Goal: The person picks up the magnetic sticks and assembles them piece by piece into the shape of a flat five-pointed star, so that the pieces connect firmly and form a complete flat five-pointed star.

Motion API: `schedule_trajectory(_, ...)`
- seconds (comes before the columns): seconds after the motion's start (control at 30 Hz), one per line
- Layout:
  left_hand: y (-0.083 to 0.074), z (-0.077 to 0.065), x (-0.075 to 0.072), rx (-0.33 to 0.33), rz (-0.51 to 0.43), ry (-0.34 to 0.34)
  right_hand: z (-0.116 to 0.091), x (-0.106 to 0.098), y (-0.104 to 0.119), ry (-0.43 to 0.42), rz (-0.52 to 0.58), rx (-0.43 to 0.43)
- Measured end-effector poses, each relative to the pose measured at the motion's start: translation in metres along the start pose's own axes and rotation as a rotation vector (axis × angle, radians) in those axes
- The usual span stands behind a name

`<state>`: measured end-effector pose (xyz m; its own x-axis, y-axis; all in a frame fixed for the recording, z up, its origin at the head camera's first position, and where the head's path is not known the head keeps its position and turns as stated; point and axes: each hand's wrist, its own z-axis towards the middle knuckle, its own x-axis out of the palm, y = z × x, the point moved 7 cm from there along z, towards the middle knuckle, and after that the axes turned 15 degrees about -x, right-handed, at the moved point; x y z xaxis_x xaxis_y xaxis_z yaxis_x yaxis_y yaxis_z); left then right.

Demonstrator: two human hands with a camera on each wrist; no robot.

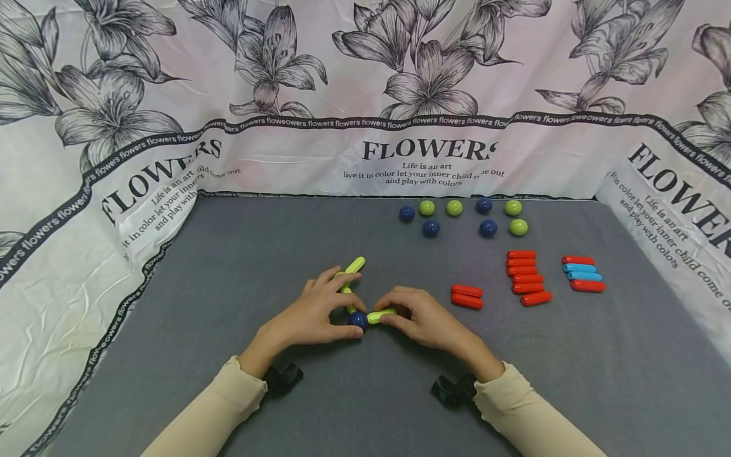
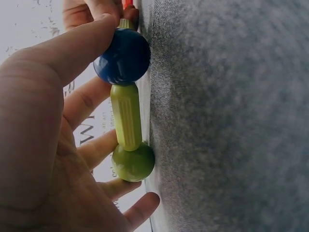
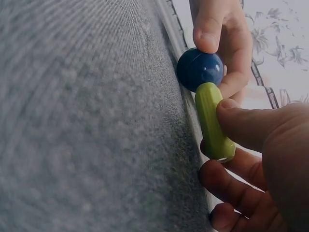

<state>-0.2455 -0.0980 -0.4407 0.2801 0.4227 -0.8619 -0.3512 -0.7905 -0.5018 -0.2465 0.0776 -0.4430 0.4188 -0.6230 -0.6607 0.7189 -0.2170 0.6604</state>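
Observation:
Between thumb and index finger, my left hand [image 1: 311,311] grips a glossy blue ball [image 1: 358,321] low over the grey cloth. My right hand [image 1: 422,315] pinches a yellow-green ribbed stick [image 1: 381,315], whose near end meets the ball's right side. From the ball's other side, a second yellow-green stick [image 2: 126,116] runs to a green ball [image 2: 133,163], joined in a line in the left wrist view. Beyond it, another yellow-green stick [image 1: 356,264] points up and away past my left fingers, which partly hide this chain.
Loose blue balls [image 1: 431,228] and green balls [image 1: 518,227] lie along the cloth's back edge. To the right are a red pair [image 1: 466,302], a column of red sticks [image 1: 525,270] and a group with blue sticks [image 1: 582,272]. A flower-printed sheet [image 1: 274,158] borders the back.

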Motion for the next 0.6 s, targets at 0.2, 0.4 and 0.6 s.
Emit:
schedule_trajectory(0.2,0.005,0.0,-0.003,-0.022,0.0,-0.006,-0.001,-0.008,0.0,-0.032,-0.019,0.0)
schedule_trajectory(0.4,0.012,-0.001,-0.007,-0.058,0.009,-0.009,-0.011,-0.049,-0.009,-0.136,-0.106,0.025)
schedule_trajectory(0.6,0.012,-0.001,-0.009,-0.057,0.002,0.002,-0.034,-0.093,-0.033,-0.218,-0.21,0.143)
